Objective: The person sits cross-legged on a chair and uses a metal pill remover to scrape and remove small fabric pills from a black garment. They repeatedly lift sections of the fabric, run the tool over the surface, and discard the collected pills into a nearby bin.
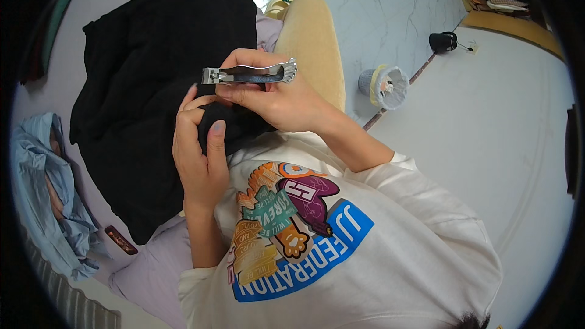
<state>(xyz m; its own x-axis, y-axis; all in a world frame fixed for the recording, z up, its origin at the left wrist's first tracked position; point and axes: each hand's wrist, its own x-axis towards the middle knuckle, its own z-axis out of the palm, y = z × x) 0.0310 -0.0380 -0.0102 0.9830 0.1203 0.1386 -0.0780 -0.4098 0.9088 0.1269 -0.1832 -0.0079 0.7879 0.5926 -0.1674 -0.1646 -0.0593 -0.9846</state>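
A metal nail clipper (pixel 249 74) with a fluted, shell-like lever end lies in the grip of my right hand (pixel 292 100), thumb below it and fingers behind. Its jaws point left, just above the fingertips of my left hand (pixel 196 155). That hand is half curled, palm turned inward, with the thumb apart from the bent fingers. Polish shows on its thumbnail. Black cloth (pixel 137 82) spreads over my lap and the bed, and part of it shows between the left thumb and fingers. The clipper's jaws appear apart from any nail.
Light blue clothing (pixel 39 183) and a small dark reddish case (pixel 120 240) lie on the lilac bedsheet (pixel 151 256) at the left. A lined waste bin (pixel 388 87) and a black kettle (pixel 442 42) stand on the marbled floor (pixel 365 9) by the wall.
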